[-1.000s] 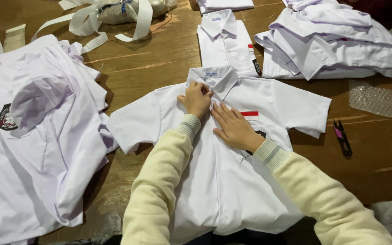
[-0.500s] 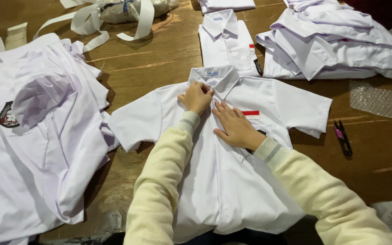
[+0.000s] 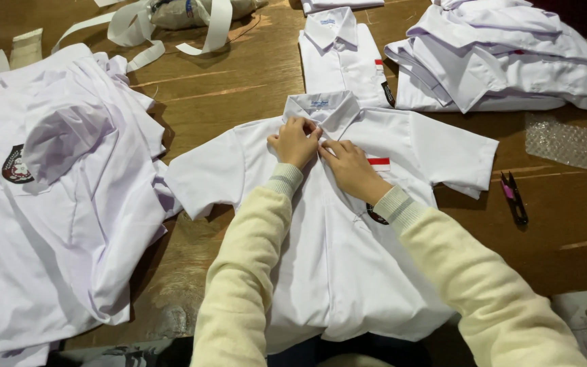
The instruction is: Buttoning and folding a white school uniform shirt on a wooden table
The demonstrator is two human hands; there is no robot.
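A white short-sleeved shirt [image 3: 348, 272] lies flat, front up, on the wooden table [image 3: 239, 88], its collar pointing away from me. My left hand [image 3: 295, 141] pinches the shirt's front edge just under the collar. My right hand [image 3: 350, 168] rests on the front beside it, fingertips meeting the left hand at the top of the button line. A small red and white patch [image 3: 378, 163] sits on the chest next to my right hand. Both my arms are in cream sleeves.
A heap of loose white shirts [image 3: 42, 204] with a dark crest fills the left. A folded shirt [image 3: 341, 58] and a stack of shirts [image 3: 511, 61] lie at the back right. Small black thread snips [image 3: 513, 197], bubble wrap [image 3: 568, 141] and white strips [image 3: 157, 27] are nearby.
Both hands have crept a little toward the collar and drawn closer together; the shirt lies as before.
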